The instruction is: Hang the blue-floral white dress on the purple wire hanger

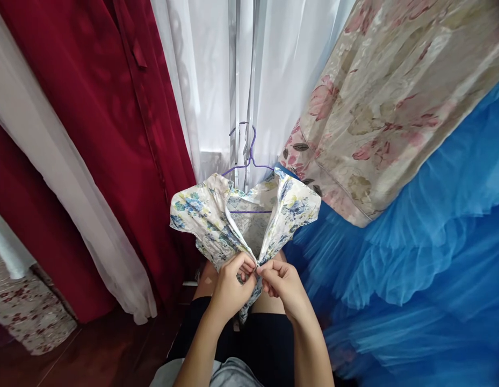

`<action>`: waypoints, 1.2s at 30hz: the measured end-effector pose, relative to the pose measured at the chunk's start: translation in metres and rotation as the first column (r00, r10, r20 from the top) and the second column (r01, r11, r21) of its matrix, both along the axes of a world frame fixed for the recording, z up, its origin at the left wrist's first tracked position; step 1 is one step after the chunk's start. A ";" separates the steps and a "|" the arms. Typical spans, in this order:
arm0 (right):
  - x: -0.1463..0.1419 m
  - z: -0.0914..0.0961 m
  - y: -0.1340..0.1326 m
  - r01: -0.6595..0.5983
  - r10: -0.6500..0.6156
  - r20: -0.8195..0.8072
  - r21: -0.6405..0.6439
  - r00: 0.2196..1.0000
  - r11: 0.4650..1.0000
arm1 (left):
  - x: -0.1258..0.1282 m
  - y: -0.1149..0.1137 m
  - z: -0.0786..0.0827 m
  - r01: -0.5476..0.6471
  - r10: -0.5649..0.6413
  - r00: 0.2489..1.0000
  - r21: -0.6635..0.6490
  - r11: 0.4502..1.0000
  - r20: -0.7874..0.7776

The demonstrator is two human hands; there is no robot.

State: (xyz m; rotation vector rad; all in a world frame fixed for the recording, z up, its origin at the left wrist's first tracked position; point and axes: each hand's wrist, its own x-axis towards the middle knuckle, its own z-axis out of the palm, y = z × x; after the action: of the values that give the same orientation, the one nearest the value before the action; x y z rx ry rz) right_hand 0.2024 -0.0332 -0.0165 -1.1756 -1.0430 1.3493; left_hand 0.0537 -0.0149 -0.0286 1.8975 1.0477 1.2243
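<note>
A white blouse point(211, 217) with blue and yellow flowers hangs on a purple wire hanger point(251, 161) in front of me. Its front opening spreads in a V, edged with white strips that meet at my fingers. At the bottom of the V, my left hand point(236, 279) is closed on the blouse's left edge. Close beside it, my right hand point(284, 282) pinches the opening's edge between thumb and forefinger. Whatever fastener lies at the fingertips is too small to make out. The lower part of the blouse is partly hidden behind my hands.
White fabric point(211, 70) with grey ribbons point(234, 80) hangs behind the hanger. Dark red cloth point(100, 107) hangs at left, a beige floral garment point(378, 118) at upper right, and blue tulle point(426, 269) at right. My bare legs and dark shorts point(269, 344) are below.
</note>
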 end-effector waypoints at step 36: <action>-0.015 0.121 0.067 0.127 -0.116 -0.051 0.472 0.992 0.872 | -0.018 0.019 0.042 -0.096 0.096 0.995 0.193 0.976 0.014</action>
State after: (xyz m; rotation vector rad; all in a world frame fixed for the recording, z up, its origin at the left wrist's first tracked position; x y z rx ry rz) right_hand 0.1871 0.0336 0.1042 -0.8375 -1.1807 0.9287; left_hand 0.0358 0.0045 0.0138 2.0085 1.0616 1.4304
